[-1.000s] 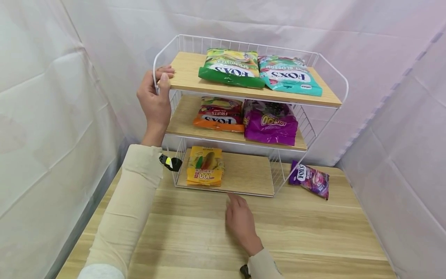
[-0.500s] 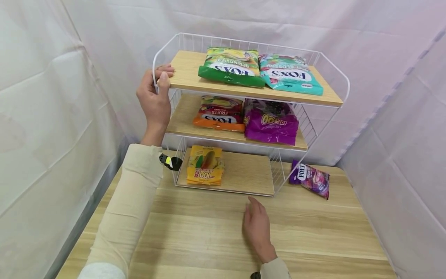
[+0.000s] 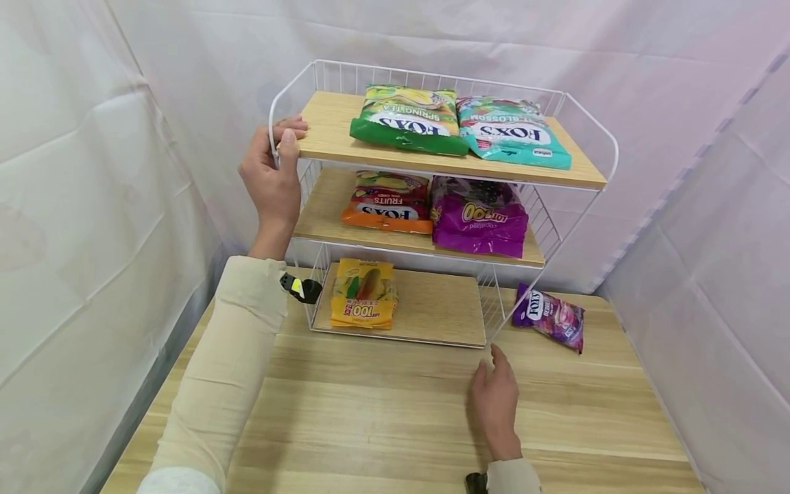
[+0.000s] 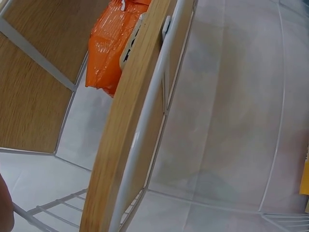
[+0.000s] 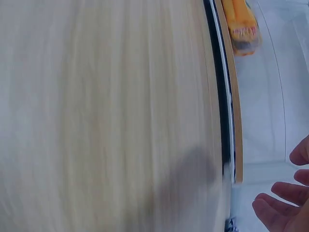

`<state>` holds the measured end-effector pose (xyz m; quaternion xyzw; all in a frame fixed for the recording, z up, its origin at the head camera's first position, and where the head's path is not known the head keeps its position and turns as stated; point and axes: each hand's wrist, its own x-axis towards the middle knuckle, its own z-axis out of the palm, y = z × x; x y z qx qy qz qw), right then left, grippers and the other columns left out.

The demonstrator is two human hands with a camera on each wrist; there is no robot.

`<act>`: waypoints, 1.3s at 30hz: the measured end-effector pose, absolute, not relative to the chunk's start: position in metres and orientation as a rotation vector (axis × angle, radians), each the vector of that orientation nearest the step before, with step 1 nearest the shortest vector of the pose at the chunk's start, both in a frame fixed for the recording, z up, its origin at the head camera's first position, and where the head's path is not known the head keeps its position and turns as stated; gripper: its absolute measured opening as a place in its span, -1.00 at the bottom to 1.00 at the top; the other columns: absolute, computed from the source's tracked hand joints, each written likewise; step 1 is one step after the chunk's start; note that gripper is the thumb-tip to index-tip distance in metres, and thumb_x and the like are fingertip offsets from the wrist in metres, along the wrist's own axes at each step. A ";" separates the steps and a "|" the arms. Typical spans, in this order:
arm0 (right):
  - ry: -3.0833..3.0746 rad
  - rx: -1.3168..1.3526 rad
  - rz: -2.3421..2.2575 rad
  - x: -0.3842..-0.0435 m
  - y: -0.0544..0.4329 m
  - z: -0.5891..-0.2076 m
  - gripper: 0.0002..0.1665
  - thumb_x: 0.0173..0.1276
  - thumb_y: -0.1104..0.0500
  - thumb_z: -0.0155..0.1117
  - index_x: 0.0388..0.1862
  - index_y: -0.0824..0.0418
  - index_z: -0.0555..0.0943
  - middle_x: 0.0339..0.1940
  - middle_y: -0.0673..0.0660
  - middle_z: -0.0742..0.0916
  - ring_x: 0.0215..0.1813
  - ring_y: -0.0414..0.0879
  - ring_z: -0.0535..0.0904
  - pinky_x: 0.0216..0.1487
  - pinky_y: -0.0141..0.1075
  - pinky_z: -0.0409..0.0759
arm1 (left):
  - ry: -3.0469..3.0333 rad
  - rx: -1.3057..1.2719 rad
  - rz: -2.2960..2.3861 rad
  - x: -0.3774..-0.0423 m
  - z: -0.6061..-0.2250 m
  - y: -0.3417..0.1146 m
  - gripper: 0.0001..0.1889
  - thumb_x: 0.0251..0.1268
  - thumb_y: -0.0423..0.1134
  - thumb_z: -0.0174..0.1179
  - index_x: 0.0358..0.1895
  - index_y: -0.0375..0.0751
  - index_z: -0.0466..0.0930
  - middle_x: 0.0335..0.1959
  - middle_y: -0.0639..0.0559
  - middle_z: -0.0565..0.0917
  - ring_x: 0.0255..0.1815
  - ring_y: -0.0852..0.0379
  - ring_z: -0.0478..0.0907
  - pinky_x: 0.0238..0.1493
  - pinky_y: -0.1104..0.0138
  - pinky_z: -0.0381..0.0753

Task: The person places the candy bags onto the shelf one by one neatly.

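Observation:
My left hand (image 3: 273,182) grips the upper left corner of a three-tier shelf rack (image 3: 327,123), thumb at the front edge and fingers over the board. The rack has wooden boards in a white wire frame. My right hand (image 3: 496,401) is over the table in front of the rack's lower right corner, holding nothing. Its loosely spread fingers (image 5: 273,212) show in the right wrist view. To the right of the rack, a purple Fox's candy bag (image 3: 558,319) lies on the table, closer to my right hand than the other bags.
Green (image 3: 410,120) and teal (image 3: 515,134) candy bags lie on the top shelf. Red-orange (image 3: 389,202) and purple (image 3: 478,219) bags sit on the middle one. A yellow bag (image 3: 364,295) stands on the bottom board's left. White cloth walls (image 3: 710,240) enclose the table.
My right hand has moved right along the rack's front, from near the bottom shelf's middle to its right corner. The left hand stays on the rack, and the candy bags have not moved.

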<state>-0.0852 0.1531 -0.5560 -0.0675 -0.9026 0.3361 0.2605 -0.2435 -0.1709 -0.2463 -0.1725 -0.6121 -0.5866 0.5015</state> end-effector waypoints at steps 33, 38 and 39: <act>-2.528 -0.355 0.872 -0.124 0.207 -0.563 -0.52 0.37 0.29 0.06 0.23 0.47 0.38 0.06 0.51 0.52 0.06 0.42 0.41 0.00 0.25 0.38 | -1.400 -0.439 -1.420 -0.249 -0.250 -0.172 -0.77 0.33 -0.48 -0.04 -0.37 -0.53 0.60 -0.31 -0.33 0.69 -0.11 -0.11 0.64 0.06 0.16 0.54; -2.523 -0.370 0.862 -0.131 0.211 -0.565 -0.53 0.37 0.28 0.05 0.22 0.46 0.39 0.07 0.51 0.52 0.05 0.43 0.40 0.01 0.26 0.37 | -1.401 -0.429 -1.421 -0.250 -0.251 -0.172 -0.77 0.32 -0.47 -0.03 -0.37 -0.53 0.60 -0.30 -0.32 0.69 -0.12 -0.09 0.65 0.05 0.17 0.55; -2.523 -0.373 0.867 -0.133 0.211 -0.565 -0.53 0.37 0.28 0.04 0.22 0.45 0.39 0.07 0.51 0.51 0.05 0.43 0.40 0.00 0.26 0.36 | -1.398 -0.428 -1.419 -0.250 -0.251 -0.171 -0.77 0.32 -0.47 -0.04 -0.37 -0.52 0.60 -0.31 -0.32 0.69 -0.12 -0.09 0.65 0.04 0.17 0.55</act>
